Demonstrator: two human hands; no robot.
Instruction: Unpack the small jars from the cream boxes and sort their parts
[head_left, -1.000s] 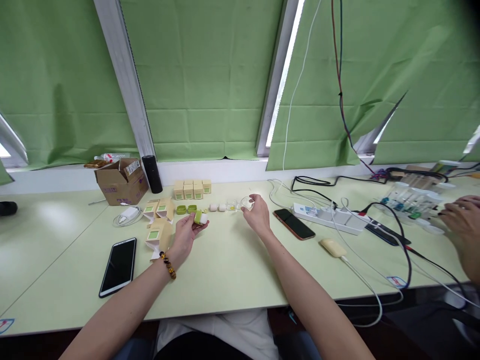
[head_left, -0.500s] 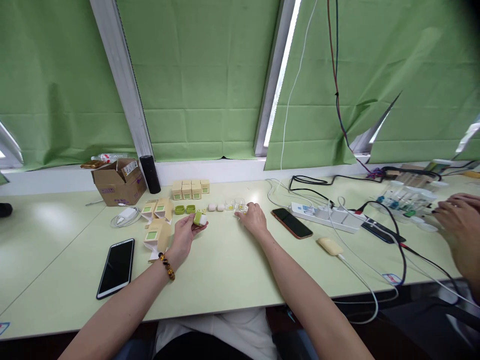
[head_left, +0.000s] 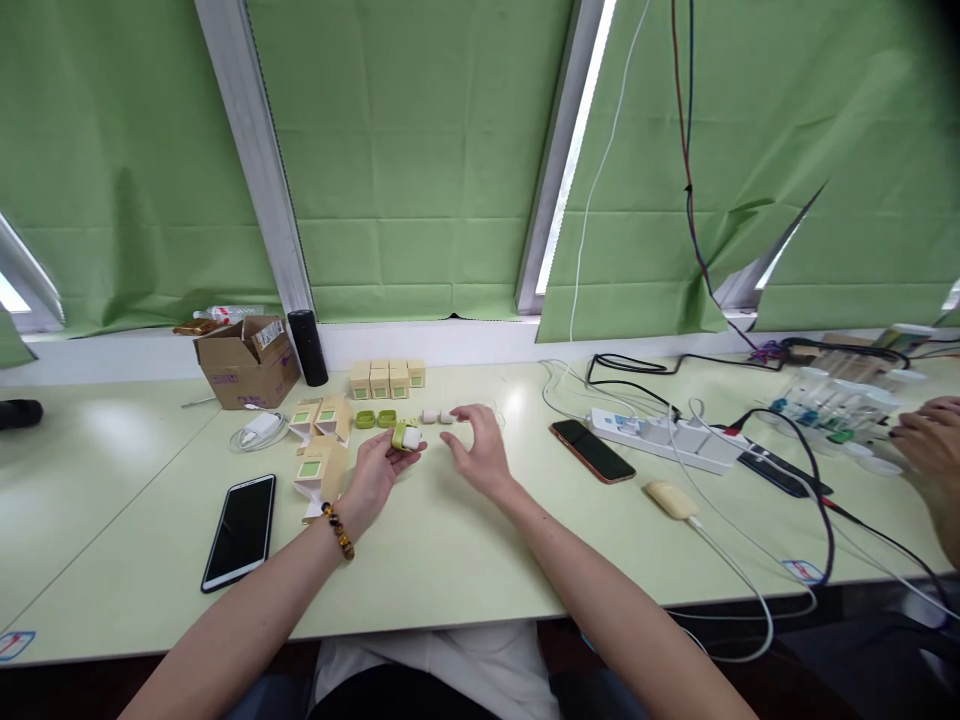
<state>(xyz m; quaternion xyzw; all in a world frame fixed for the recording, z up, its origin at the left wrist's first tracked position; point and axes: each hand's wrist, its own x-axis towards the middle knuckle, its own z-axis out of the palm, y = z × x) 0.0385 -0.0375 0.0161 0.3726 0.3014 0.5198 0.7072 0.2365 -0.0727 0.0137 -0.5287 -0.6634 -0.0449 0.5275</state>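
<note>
My left hand [head_left: 379,472] grips a small green-and-white case [head_left: 406,437], holding it just above the table. To its right is my right hand [head_left: 482,455], thumb and forefinger apart, with nothing visible between them. Just beyond those fingers lie two small whitish pieces [head_left: 430,416]. Clear round pieces farther right are mostly hidden behind the right hand. Two little green open shells [head_left: 375,419] rest behind the left hand. Opened cream cartons [head_left: 321,470] stand left of it, and several closed small boxes [head_left: 380,380] are grouped farther back.
At the left are a phone [head_left: 239,532], a coiled white charger [head_left: 260,430], a cardboard box [head_left: 247,365] and a black cylinder [head_left: 307,348]. Rightward lie another phone [head_left: 592,451], a power strip [head_left: 664,440], a cream mouse-shaped device [head_left: 670,499] and cables. Another person's hand [head_left: 930,440] is at far right.
My right hand has left the clear round pieces and moved left towards the case, fingers spreading. The left hand still holds the case, now turned slightly. The view has shifted a little.
</note>
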